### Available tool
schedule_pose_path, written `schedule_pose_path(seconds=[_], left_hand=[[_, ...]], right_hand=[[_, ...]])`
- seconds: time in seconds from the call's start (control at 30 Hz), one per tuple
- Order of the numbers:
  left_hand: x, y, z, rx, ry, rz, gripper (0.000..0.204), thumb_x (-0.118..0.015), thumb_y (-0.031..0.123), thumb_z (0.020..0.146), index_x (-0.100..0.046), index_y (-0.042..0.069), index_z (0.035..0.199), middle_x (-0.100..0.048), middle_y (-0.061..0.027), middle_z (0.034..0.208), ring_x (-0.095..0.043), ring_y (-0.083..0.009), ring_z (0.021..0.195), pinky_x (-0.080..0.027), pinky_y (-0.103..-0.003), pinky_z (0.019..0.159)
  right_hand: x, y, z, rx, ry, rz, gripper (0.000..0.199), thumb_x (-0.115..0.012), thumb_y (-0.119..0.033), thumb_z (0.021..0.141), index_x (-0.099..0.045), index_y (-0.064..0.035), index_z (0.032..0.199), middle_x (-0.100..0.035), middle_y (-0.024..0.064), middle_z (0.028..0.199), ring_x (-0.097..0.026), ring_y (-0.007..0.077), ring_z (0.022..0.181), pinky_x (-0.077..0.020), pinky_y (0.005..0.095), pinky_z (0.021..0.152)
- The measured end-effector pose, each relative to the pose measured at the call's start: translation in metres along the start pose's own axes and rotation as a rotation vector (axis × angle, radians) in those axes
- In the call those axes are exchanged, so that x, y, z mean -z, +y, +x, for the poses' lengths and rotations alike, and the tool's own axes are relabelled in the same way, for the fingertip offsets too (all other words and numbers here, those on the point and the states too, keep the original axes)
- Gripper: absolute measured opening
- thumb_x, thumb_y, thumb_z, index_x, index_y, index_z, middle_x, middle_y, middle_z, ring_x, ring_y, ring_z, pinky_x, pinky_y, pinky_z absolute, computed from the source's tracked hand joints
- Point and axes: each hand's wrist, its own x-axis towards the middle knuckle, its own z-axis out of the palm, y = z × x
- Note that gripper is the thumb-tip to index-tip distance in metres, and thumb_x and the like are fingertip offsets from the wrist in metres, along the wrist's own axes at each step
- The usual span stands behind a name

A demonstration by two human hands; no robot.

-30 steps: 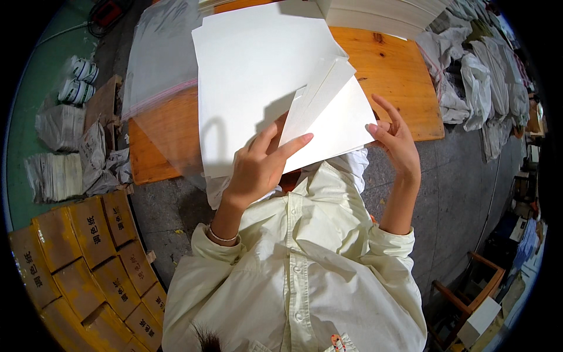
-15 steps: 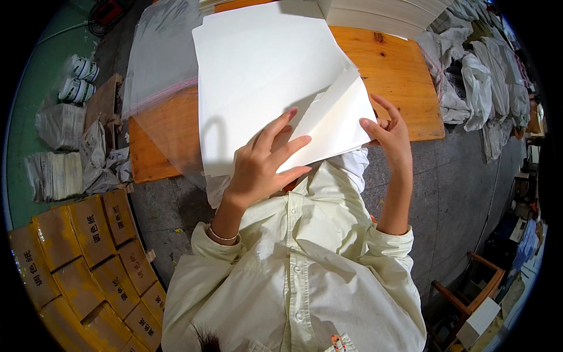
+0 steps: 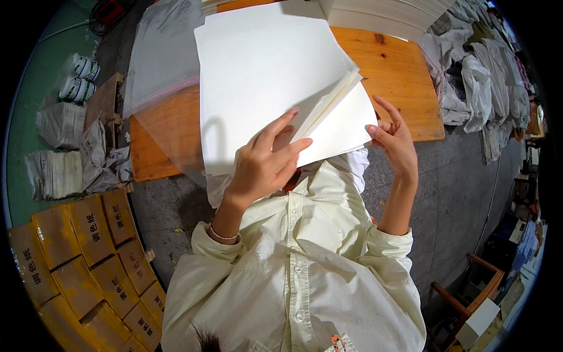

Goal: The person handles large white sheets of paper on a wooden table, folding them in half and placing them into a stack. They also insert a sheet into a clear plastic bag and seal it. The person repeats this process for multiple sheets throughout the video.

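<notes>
A stack of large white paper sheets (image 3: pixel 252 70) lies in front of me, its near edge reaching toward my lap. My left hand (image 3: pixel 264 161) rests over the near edge, index finger stretched across the top sheet. Between its fingers it keeps the turned-up sheets (image 3: pixel 331 100), which stand as a slanting, slightly fanned fold with a cream edge. My right hand (image 3: pixel 393 138) is at the right corner of the lower sheets (image 3: pixel 346 126), thumb against the corner and index finger raised. Its other fingers are curled and partly hidden.
The stack lies on a wooden table (image 3: pixel 404 88). Beyond it stands a tall pile of paper (image 3: pixel 381 17). Clear plastic bags (image 3: pixel 164 58) lie to the left. Taped cardboard boxes (image 3: pixel 94 258) fill the lower left; crumpled white sacks (image 3: pixel 469 88) lie at the right.
The turned-up fold has grown thicker, with more sheet edges showing. My right hand has shifted slightly right at the corner; my left thumb has tucked inward out of sight.
</notes>
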Motion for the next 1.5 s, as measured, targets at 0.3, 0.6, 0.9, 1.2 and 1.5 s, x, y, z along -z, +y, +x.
schedule_pose_path(seconds=[0.3, 0.6, 0.9, 1.2, 1.5], left_hand=[[0.002, 0.005, 0.001, 0.023, -0.029, 0.026, 0.054, -0.085, 0.026, 0.056, -0.067, 0.017, 0.107, -0.045, -0.0153, 0.133, -0.061, -0.0262, 0.103, -0.055, -0.036, 0.083], [-0.002, -0.003, -0.005, 0.068, 0.034, -0.066, 0.041, -0.065, -0.002, 0.072, -0.065, 0.014, 0.11, -0.045, -0.0192, 0.129, -0.062, -0.0291, 0.102, -0.054, -0.037, 0.085], [0.004, 0.008, 0.002, 0.048, -0.028, -0.039, 0.035, -0.072, 0.005, 0.07, -0.068, 0.014, 0.104, -0.044, -0.0187, 0.132, -0.061, -0.0294, 0.104, -0.054, -0.037, 0.086], [0.001, 0.004, -0.001, 0.035, 0.015, -0.004, 0.038, -0.075, 0.008, 0.069, -0.066, 0.014, 0.105, -0.044, -0.0168, 0.132, -0.062, -0.0289, 0.101, -0.055, -0.037, 0.085], [0.001, -0.002, -0.002, -0.053, -0.012, 0.049, 0.039, -0.075, 0.01, 0.069, -0.067, 0.018, 0.107, -0.044, -0.017, 0.133, -0.064, -0.0271, 0.097, -0.056, -0.034, 0.08]], right_hand=[[-0.013, -0.003, 0.003, 0.008, 0.099, -0.093, 0.065, -0.074, -0.01, 0.077, -0.041, 0.0032, 0.131, -0.062, -0.0019, 0.066, -0.055, 0.0025, 0.055, -0.0471, 0.0159, 0.051], [-0.014, -0.006, 0.001, -0.037, 0.141, 0.006, 0.061, -0.07, -0.009, 0.079, -0.041, -0.0011, 0.133, -0.066, 0.0024, 0.078, -0.059, 0.0043, 0.065, -0.0496, 0.0183, 0.055], [0.002, 0.002, 0.004, -0.017, 0.014, -0.055, 0.063, -0.072, -0.01, 0.078, -0.041, 0.0005, 0.132, -0.063, 0.0002, 0.07, -0.057, 0.0036, 0.061, -0.05, 0.0185, 0.056], [-0.01, -0.004, 0.003, -0.044, 0.1, -0.003, 0.061, -0.071, -0.01, 0.079, -0.042, 0.0002, 0.131, -0.065, 0.0019, 0.073, -0.06, 0.0057, 0.062, -0.052, 0.0204, 0.056], [0.0, 0.0, 0.001, 0.005, 0.014, 0.005, 0.062, -0.071, -0.011, 0.08, -0.04, -0.0002, 0.132, -0.064, 0.0012, 0.071, -0.059, 0.0055, 0.059, -0.0503, 0.0189, 0.056]])
